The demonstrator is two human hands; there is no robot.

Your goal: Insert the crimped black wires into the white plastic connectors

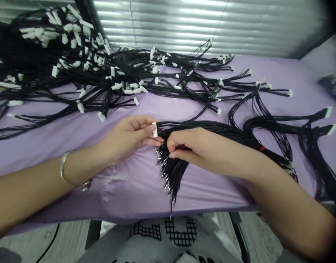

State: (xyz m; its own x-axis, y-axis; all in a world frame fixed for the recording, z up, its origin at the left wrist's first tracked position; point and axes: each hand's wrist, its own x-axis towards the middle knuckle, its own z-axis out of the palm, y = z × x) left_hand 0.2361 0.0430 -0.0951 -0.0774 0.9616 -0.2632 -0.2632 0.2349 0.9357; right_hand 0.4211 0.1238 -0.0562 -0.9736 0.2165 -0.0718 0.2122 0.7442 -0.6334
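Observation:
My left hand [139,133] pinches a small white connector housing [155,129] between thumb and fingers. Black wires run from that connector to the right. Just beside it, my right hand [184,144] is closed, thumb against forefinger, at the edge of a thick bundle of loose black wires [222,132]. It seems to pinch a thin wire by its tip, though the fingers partly cover it. Shiny metal terminals [165,179] end the fanned-out wires below my right hand. A red tie [262,148] wraps the bundle near my right forearm.
A big heap of black wire harnesses with white connectors [42,34] fills the back left. More harnesses [190,91] lie along the back of the purple-covered table [124,193]. Several harnesses [318,126] rest at the right. Window blinds [184,25] stand behind the table.

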